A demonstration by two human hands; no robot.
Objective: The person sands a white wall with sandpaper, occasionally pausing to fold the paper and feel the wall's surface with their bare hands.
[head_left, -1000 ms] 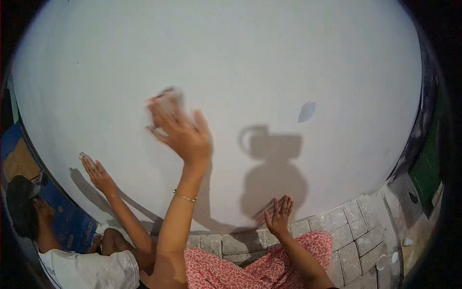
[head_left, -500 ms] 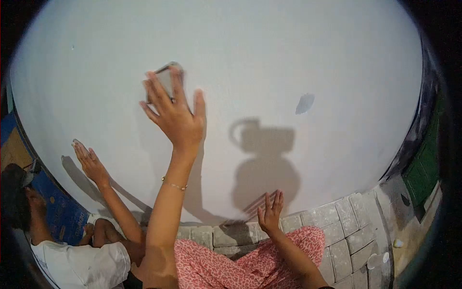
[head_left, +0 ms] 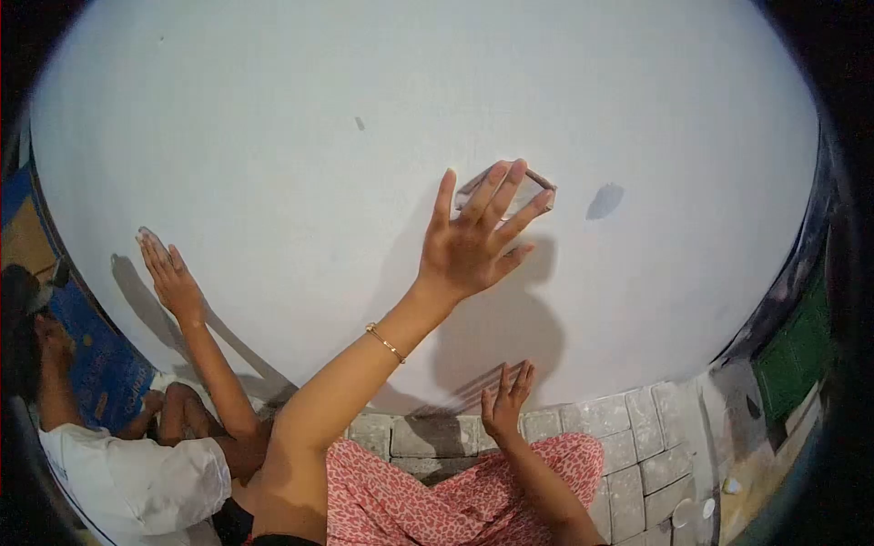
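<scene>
With its fingers spread, my left hand (head_left: 469, 241) presses a folded piece of sandpaper (head_left: 530, 193) flat against the white wall (head_left: 273, 118). The sheet is pale with a brown edge and sits under the middle fingers. A thin bracelet circles my left wrist. Just right of that hand the wall bears a grey patch (head_left: 605, 201); a smaller grey mark (head_left: 360, 123) lies up to the left. Low down, my right hand (head_left: 506, 405) is held up at the foot of the wall, empty, fingers apart.
On my left a person in a white shirt (head_left: 137, 478) sits close, one hand (head_left: 173, 282) raised to the wall. Blue printed sheeting (head_left: 100, 364) lies behind them. Grey paving blocks (head_left: 628, 437) run along the wall's base, and a green panel (head_left: 794, 350) stands far right.
My left hand has swept right and slightly down across the wall with the sandpaper, uncovering the small grey mark. My right hand has stayed nearly in place.
</scene>
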